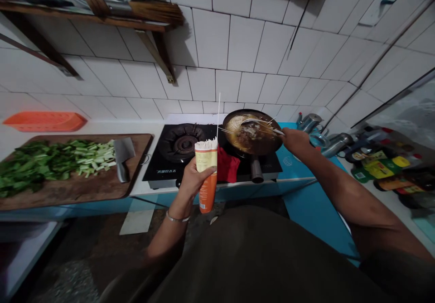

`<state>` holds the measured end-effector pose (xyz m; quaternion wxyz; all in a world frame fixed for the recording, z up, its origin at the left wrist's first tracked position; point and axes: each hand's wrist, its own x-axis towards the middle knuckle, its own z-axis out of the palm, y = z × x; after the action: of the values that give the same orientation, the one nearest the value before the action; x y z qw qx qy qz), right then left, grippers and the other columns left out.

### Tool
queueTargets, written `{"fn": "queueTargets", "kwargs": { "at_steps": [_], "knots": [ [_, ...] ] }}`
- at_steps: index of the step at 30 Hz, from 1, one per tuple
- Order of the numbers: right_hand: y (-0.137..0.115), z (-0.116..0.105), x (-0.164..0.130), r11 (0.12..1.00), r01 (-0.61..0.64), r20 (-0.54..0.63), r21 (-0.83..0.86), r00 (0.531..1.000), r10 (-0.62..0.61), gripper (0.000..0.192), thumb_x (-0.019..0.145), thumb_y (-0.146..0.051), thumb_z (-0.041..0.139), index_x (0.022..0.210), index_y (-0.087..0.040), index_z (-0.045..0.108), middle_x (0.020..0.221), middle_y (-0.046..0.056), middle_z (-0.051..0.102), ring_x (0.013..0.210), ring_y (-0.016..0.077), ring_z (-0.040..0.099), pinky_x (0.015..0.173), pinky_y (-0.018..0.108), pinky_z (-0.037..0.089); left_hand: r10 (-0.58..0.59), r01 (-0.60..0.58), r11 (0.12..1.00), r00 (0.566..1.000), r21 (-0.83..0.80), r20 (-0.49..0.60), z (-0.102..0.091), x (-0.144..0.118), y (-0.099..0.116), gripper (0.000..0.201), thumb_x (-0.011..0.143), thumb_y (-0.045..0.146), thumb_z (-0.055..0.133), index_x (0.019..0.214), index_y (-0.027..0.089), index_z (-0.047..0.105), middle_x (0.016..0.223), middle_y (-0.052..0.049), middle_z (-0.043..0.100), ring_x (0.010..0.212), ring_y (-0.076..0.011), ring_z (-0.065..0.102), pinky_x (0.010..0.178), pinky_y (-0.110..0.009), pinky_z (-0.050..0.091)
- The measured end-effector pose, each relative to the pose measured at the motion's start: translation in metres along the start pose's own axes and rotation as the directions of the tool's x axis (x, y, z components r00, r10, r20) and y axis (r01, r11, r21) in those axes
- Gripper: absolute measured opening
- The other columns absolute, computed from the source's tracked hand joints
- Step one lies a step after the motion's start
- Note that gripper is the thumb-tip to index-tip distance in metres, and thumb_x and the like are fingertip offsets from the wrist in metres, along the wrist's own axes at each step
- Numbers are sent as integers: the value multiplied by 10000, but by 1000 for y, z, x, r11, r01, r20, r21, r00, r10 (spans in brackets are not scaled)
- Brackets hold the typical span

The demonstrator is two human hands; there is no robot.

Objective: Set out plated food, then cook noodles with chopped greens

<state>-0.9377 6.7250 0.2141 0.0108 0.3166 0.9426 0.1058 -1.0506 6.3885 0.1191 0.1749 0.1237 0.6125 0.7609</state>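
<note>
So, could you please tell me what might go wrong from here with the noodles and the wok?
1. The left hand holds the open noodle packet upright with one strand sticking up; a tilt could spill the dry noodles.
2. The right hand stirs with a ladle in the full wok; liquid might slop out.
3. The red cloth lies against the wok and stove, so it might scorch.

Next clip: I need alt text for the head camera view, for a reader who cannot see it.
A person's right hand holds a ladle in a dark wok of noodles in broth on a black gas stove, while the left hand grips an opened packet of dry noodles. To the left, a cutting board carries chopped greens and a cleaver.
</note>
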Motion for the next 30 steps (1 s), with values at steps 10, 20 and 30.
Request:
{"fn": "queueTargets", "kwargs": {
  "at_steps": [10, 20, 30],
  "knots": [
    [-12, 23, -14, 972, 227, -53, -66, 972, -230, 416, 1010, -456, 404, 1335, -266, 581, 1124, 111, 678, 957, 253, 652, 649, 277, 360, -27, 26, 1000, 999, -13, -28, -9, -8, -1, 558, 478, 319, 915, 950, 135, 680, 870, -49, 744, 681, -150, 653, 684, -270, 540],
    [43, 25, -35, 968, 232, -101, -97, 965, -242, 414, 1016, -444, 402, 1314, -230, 593, 1094, 111, 676, 921, 239, 630, 623, 279, 286, -62, 62, 998, 998, 6, 5, -2, 3, -7, 583, 469, 335, 917, 961, 128, 683, 879, -53, 740, 695, -156, 653, 713, -286, 533],
    [26, 41, 5, 996, -14, -122, 87, 992, 25, 411, 1030, -325, 338, 1381, -183, 499, 1150, 149, 651, 1001, 258, 614, 747, 308, 384, -78, 78, 997, 995, 10, 56, 9, 18, -9, 573, 474, 329, 919, 958, 135, 682, 874, -44, 736, 695, -149, 640, 710, -276, 522]
  ]
}}
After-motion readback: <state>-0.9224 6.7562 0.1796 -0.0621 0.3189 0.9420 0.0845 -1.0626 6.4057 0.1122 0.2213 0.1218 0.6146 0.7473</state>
